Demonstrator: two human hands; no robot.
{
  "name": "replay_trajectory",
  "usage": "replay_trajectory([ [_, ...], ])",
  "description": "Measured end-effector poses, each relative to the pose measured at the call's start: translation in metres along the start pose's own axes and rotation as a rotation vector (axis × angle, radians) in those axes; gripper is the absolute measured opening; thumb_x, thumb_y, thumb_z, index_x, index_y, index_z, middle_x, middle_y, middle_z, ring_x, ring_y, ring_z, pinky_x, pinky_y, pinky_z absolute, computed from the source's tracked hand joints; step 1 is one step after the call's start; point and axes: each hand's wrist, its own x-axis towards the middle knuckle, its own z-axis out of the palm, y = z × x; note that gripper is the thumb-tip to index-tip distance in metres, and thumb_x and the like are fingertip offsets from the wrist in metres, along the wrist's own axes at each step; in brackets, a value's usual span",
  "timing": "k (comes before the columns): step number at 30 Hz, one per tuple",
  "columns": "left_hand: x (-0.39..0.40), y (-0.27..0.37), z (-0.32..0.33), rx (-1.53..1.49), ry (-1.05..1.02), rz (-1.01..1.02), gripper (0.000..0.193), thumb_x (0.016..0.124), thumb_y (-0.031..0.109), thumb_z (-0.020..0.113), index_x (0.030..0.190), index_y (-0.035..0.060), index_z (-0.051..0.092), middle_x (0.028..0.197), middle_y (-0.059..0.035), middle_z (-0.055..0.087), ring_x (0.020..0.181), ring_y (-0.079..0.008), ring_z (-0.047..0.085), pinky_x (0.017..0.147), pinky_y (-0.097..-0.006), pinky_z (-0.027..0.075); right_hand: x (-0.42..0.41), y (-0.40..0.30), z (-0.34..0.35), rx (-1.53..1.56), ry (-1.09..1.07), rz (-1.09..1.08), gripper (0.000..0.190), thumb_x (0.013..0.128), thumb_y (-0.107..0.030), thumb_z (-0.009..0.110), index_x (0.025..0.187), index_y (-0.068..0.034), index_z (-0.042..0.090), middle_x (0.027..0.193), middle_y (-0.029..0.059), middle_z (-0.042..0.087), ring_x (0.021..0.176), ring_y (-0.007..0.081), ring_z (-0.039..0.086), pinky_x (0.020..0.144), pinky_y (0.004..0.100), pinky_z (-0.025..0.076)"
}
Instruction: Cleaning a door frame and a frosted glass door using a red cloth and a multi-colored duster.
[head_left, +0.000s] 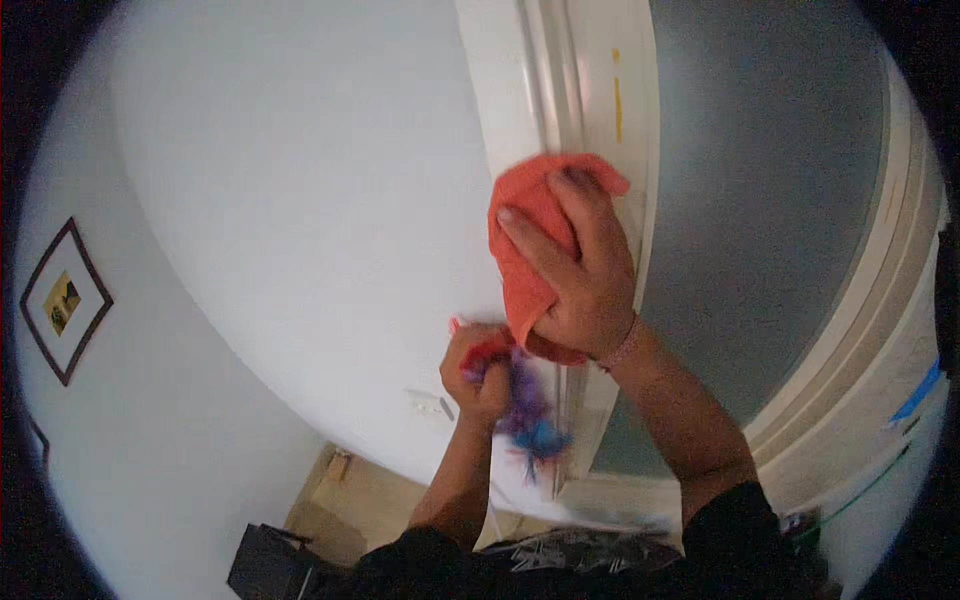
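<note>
My right hand (589, 281) presses an orange cloth (521, 292) against the white moulded door casing (551, 82), with its fingers spread over the fabric. Lower and to the left, my left hand (472, 375) is closed around a fluffy purple and blue bundle (529, 405), perhaps a duster, with some red at the grip. Its loose strands hang beside the casing and are blurred. Part of the casing is hidden behind the cloth and my right forearm.
A grey panel (739, 195) fills the doorway side on the right. Yellow marks (618, 109) show on the casing, and blue tape (919, 394) at far right. A wall outlet (426, 405), framed picture (64, 300) and black box (262, 566) are on the left.
</note>
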Motion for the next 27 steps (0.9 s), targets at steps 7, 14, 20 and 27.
replay_trajectory([
  [7, -0.019, -0.017, -0.001, -0.346, 0.064, -0.157, 0.024, 0.071, -0.005, 0.046, 0.085, -0.0019, 0.065, 0.084, -0.0145, 0.069, 0.074, -0.0251, 0.067, 0.076, -0.0377, 0.054, 0.148, 0.024, -0.022, -0.246, 0.052, -0.171, 0.047, 0.083, -0.018, 0.072, 0.129, -0.015, 0.064, 0.147, 0.0221, 0.041, 0.131, 0.0432, 0.047, 0.110, 0.0471, 0.041],
  [14, -0.021, -0.032, 0.007, -0.223, 0.067, -0.044, 0.025, 0.065, -0.001, 0.048, 0.083, -0.0008, 0.065, 0.078, -0.0151, 0.071, 0.070, -0.0278, 0.068, 0.071, -0.0381, 0.055, 0.279, 0.047, -0.018, -0.499, 0.137, -0.516, 0.036, 0.074, -0.017, 0.068, 0.108, -0.010, 0.073, 0.132, 0.0247, 0.054, 0.126, 0.0437, 0.049, 0.111, 0.0472, 0.039],
  [20, -0.010, -0.018, -0.007, -0.130, 0.042, 0.062, 0.028, 0.063, 0.000, 0.048, 0.085, -0.0010, 0.066, 0.076, -0.0151, 0.070, 0.068, -0.0292, 0.068, 0.069, -0.0382, 0.056, 0.405, 0.062, -0.045, -0.452, -0.085, -0.728, 0.027, 0.091, -0.016, 0.050, 0.110, -0.005, 0.067, 0.120, 0.0159, 0.063, 0.117, 0.0336, 0.054, 0.108, 0.0426, 0.037],
  [27, -0.011, -0.020, -0.006, -0.078, 0.077, 0.120, 0.028, 0.063, 0.001, 0.049, 0.084, 0.0002, 0.067, 0.076, -0.0154, 0.069, 0.066, -0.0318, 0.066, 0.066, -0.0388, 0.055, 0.457, 0.058, -0.039, -0.599, -0.039, -0.546, 0.032, 0.095, -0.018, 0.047, 0.119, -0.007, 0.065, 0.133, 0.0162, 0.056, 0.129, 0.0360, 0.047, 0.111, 0.0415, 0.035],
])
